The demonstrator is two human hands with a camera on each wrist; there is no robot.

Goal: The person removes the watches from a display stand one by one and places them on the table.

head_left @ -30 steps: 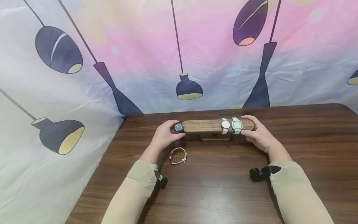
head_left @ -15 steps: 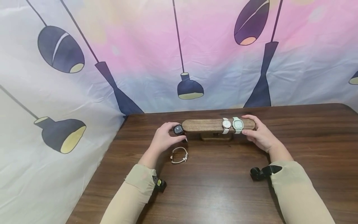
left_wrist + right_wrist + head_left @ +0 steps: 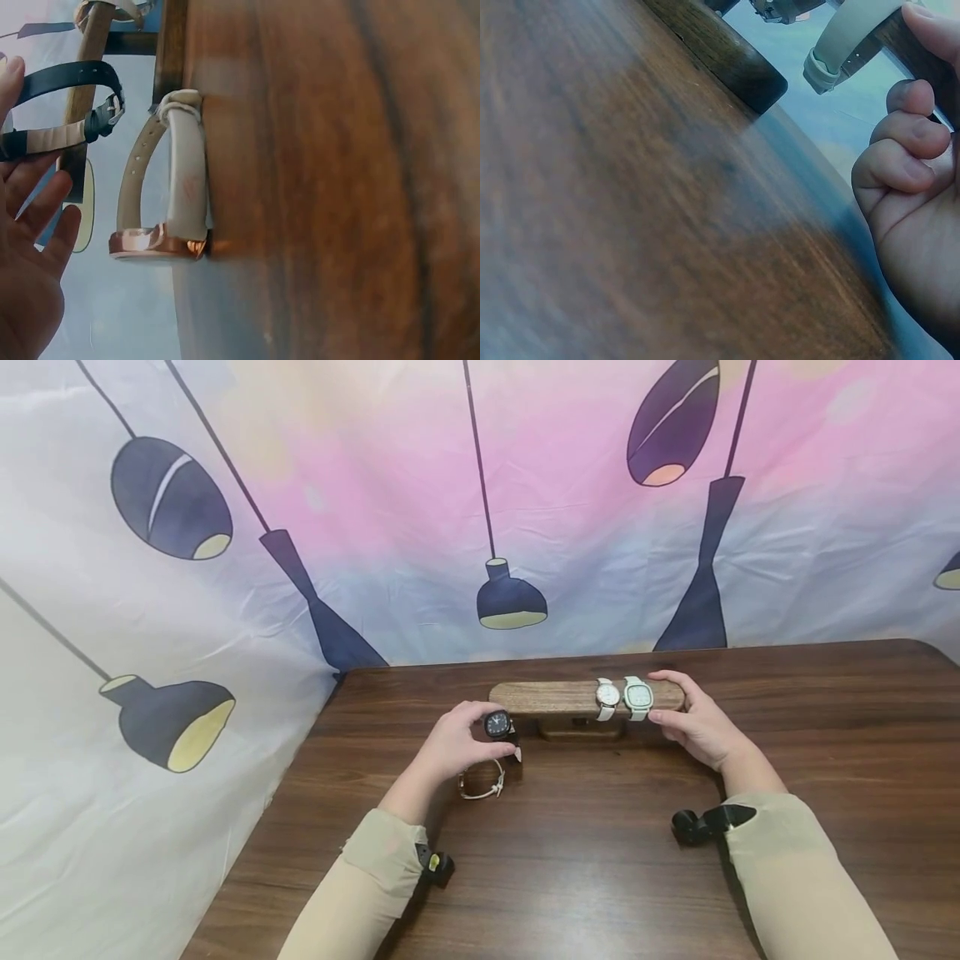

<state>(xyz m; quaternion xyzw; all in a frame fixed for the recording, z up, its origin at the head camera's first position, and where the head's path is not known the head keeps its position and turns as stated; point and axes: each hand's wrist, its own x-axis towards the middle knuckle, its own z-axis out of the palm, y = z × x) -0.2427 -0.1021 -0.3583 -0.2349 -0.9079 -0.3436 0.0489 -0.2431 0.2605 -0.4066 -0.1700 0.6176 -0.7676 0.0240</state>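
My left hand point(image 3: 459, 742) pinches a black watch point(image 3: 497, 723) between thumb and fingers, just in front of the left end of a wooden watch stand point(image 3: 543, 697). In the left wrist view the black strap point(image 3: 71, 76) is buckled into a loop, off the stand's bar. My right hand point(image 3: 701, 723) grips the bar's right end. Beside its fingers a mint-green watch point(image 3: 638, 696) is strapped round the bar, with a white-strapped watch point(image 3: 607, 695) to its left. A watch with a pale strap and rose-gold case point(image 3: 154, 244) stands on its side on the table below my left hand.
The stand's base point(image 3: 577, 728) rests on the dark wooden table point(image 3: 585, 860) near its back edge. A cloth printed with lamps point(image 3: 512, 602) hangs close behind the table and along its left side.
The black watch was at the left end of the bar. My left hand has drawn it off leftward, then brought it toward me and right. The right hand keeps its place.
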